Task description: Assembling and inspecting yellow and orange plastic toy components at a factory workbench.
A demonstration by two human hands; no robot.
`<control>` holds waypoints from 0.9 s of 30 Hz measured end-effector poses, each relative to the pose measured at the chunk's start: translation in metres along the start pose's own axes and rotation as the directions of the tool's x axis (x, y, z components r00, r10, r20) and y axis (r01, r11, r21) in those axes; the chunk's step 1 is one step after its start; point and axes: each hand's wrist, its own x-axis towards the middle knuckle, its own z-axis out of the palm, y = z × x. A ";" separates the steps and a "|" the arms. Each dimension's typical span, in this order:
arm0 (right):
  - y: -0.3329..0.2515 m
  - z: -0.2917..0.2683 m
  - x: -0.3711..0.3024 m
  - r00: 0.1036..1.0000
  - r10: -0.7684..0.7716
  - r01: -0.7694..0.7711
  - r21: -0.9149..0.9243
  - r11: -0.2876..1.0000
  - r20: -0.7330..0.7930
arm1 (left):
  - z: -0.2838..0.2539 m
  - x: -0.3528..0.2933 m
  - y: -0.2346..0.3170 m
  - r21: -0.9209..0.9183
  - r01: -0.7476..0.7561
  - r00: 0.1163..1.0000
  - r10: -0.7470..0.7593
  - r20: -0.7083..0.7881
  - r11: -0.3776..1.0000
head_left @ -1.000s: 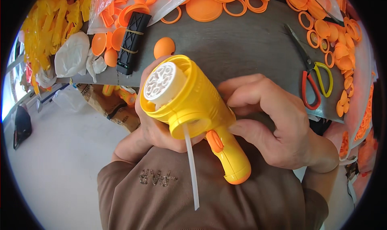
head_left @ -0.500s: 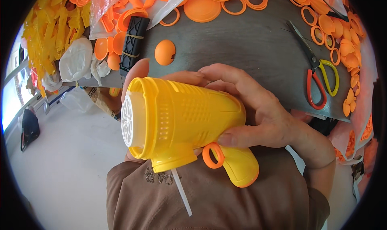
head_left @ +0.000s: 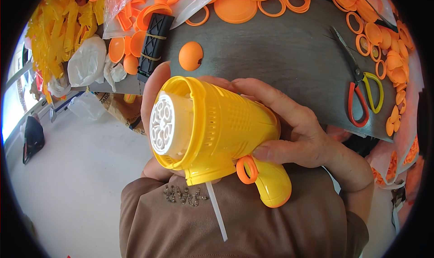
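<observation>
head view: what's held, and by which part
A yellow plastic gun-shaped toy: right hand grips its body's rear; left hand, mostly hidden behind its front, hold unclear.

Bright indoor light — opening at far left [head_left: 11,111] blown out to white. Faint sheen on dark tabletop [head_left: 271,45], small highlights on yellow plastic toy [head_left: 239,122]. Centre sharp; fisheye bends tabletop edge — corners black.
</observation>
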 end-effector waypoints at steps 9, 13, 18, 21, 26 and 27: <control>-0.007 0.005 -0.004 0.994 0.078 -0.079 -0.007 0.997 -0.070 | -0.024 0.000 -0.013 0.349 -0.066 0.990 0.018 0.139 0.935; -0.027 -0.002 -0.009 0.984 0.178 -0.155 -0.428 0.890 0.015 | -0.022 -0.002 -0.017 0.153 0.114 0.993 -0.111 -0.027 0.982; -0.034 -0.010 0.005 0.957 0.280 -0.269 -0.567 0.778 -0.069 | -0.017 0.004 -0.016 0.205 0.103 0.993 -0.114 0.039 0.973; -0.031 -0.026 0.020 0.911 0.412 -0.350 -0.549 0.759 -0.012 | -0.009 0.001 -0.015 0.091 0.297 0.955 -0.295 -0.032 0.950; -0.017 -0.025 0.017 0.886 0.463 -0.425 -0.415 0.805 -0.009 | -0.014 -0.009 -0.016 0.026 0.341 0.940 -0.341 0.014 0.940; -0.012 -0.024 0.016 0.919 0.393 -0.370 -0.379 0.848 -0.016 | -0.016 -0.010 -0.016 0.057 0.328 0.943 -0.330 0.045 0.943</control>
